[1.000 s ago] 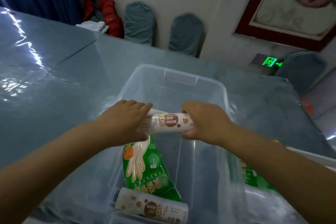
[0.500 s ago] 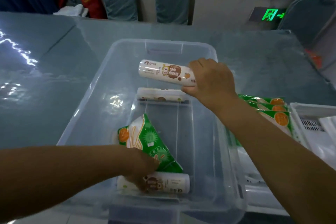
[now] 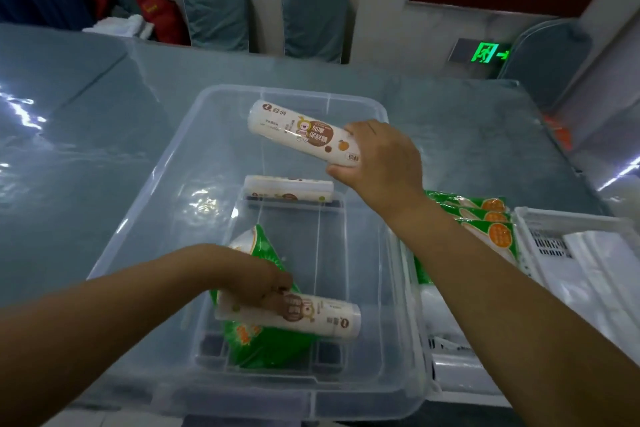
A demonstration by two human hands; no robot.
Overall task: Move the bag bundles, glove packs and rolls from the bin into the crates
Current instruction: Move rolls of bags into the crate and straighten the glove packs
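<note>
Gripping a roll [image 3: 304,133] by its right end, the right hand [image 3: 379,163] holds it tilted above the far half of the clear bin [image 3: 145,218], fingers and thumb curled round it, printed label facing up. Left hand [image 3: 252,282] is down inside the bin's near end, fingers curled over the left part of a second roll [image 3: 308,317], which lies across a green glove pack [image 3: 263,340]; the pack leans against the bin's left inner side. A third roll [image 3: 289,188] lies flat on the bin floor at the far end, touched by neither hand. Just right of the bin, more green glove packs [image 3: 485,218] are stacked overlapping, partly hidden by the right forearm. Beside them a white crate [image 3: 554,239] with slotted walls holds pale plastic items, too blurred to tell which. Bin sits on a table [image 3: 86,149] with a glossy blue-grey cover. Behind it, two grey chair backs [image 3: 214,7] against the wall, a red jacket [image 3: 145,0] at far left, a green exit sign [image 3: 488,53] at right.
</note>
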